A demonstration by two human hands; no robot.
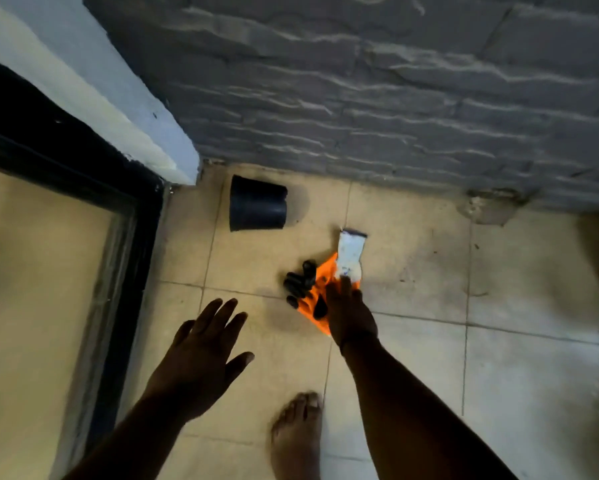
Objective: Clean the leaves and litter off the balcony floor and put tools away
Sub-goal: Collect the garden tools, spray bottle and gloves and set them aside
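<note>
The orange work gloves (313, 289) lie in a heap on the tiled floor (412, 358) just ahead of the person, black fingertips pointing left, the white cuff running up and away toward the stone wall (360, 98) — so the long axis goes roughly from near-left to far-right. The right hand (348, 311) is on them, fingers reaching down onto the cuff end; it looks like a pinch, though blur hides the fingertips. The left hand (201, 351) hovers to the left, fingers spread, holding nothing — clearly the farther one. A black pot (257, 208) lies on its side beyond, near the corner.
</note>
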